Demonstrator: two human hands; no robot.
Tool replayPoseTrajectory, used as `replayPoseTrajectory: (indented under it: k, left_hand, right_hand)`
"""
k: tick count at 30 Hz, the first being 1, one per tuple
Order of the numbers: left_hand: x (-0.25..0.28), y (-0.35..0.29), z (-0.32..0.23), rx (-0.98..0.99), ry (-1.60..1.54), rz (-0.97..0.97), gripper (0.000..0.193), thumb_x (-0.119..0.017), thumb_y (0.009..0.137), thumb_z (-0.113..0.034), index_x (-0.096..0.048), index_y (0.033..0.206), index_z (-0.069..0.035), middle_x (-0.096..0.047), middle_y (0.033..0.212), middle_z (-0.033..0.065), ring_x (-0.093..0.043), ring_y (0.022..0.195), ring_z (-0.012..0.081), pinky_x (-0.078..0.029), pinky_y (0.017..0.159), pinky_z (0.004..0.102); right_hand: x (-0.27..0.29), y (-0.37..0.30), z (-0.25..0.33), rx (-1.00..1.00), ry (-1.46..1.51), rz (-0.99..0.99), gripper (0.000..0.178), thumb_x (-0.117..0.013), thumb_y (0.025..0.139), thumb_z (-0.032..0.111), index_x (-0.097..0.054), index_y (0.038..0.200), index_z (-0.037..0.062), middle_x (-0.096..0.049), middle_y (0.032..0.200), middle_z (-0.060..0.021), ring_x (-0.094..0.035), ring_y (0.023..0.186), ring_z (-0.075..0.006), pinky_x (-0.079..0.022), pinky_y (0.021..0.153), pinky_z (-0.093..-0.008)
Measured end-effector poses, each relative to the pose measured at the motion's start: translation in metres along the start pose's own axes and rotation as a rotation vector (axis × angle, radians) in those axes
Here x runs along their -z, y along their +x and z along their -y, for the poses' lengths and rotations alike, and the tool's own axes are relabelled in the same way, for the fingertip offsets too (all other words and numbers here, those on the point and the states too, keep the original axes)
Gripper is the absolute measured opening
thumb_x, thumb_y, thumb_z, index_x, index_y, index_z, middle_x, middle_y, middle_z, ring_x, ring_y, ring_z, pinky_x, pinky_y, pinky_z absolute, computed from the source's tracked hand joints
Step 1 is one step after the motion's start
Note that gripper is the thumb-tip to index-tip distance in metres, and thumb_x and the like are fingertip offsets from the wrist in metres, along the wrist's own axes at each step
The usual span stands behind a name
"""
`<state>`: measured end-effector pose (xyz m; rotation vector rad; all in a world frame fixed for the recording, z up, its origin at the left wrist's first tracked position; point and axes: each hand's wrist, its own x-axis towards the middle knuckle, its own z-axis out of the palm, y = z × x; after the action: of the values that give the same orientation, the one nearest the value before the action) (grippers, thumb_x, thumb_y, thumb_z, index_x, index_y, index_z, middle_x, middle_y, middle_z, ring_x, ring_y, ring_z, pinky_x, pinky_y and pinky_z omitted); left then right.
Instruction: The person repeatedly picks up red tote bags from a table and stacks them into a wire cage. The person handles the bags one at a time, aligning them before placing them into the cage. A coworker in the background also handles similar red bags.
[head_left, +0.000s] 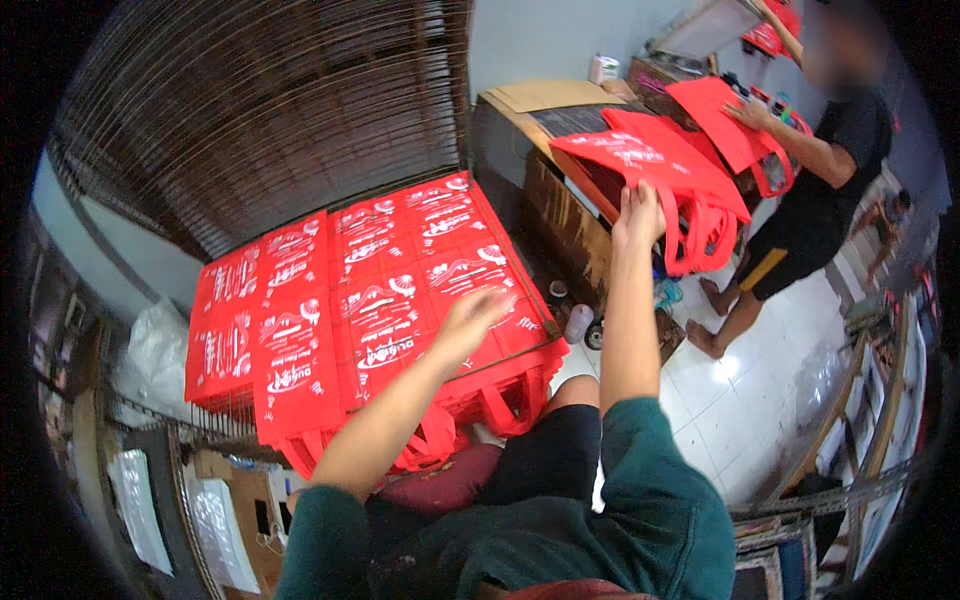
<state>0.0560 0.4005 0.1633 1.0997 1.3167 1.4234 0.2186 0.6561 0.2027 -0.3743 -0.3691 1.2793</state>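
My right hand [640, 215] reaches to the right and is closed on the edge of a red tote bag [680, 170] with white print. The bag's loop handles dangle beside my wrist. My left hand [478, 318] holds nothing; its slightly blurred fingers are stretched out above several printed red tote bags [385, 290] laid flat in rows on a wire rack. Handles of those bags [420, 440] hang over the rack's near edge.
A hinged wire rack frame [270, 110] stands raised behind the bags. At the right, a co-worker [840, 150] rests a hand on another red bag [725, 120] at a worn wooden bench [560, 215]. Bottles [578, 323] stand on the floor below; framed screens [880, 400] lean at far right.
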Motion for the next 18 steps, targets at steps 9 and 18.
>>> replayPoseTrajectory:
  k: [9,18]
  left_hand:
    - [-0.084,0.11,-0.008,-0.127,0.084,-0.158,0.027,-0.044,0.095,-0.024,-0.06,0.093,-0.002,-0.063,0.079,0.004,-0.057,0.067,0.0095,-0.045,0.057,0.0258]
    - [-0.022,0.073,-0.049,0.015,0.208,-0.07,0.023,-0.049,0.092,-0.018,-0.063,0.097,0.0,-0.063,0.08,0.0025,-0.05,0.064,0.0072,-0.043,0.059,0.0232]
  right_hand:
    - [0.019,-0.18,-0.025,-0.002,-0.159,0.012,0.023,-0.055,0.088,0.007,-0.049,0.109,0.0018,-0.06,0.093,-0.0065,-0.059,0.083,-0.015,-0.05,0.068,-0.0253]
    - [0.196,-0.167,0.011,-0.676,0.225,0.119,0.068,-0.041,0.086,0.059,-0.05,0.117,-0.0004,-0.054,0.12,-0.0167,-0.053,0.108,-0.0288,-0.04,0.095,-0.0401]
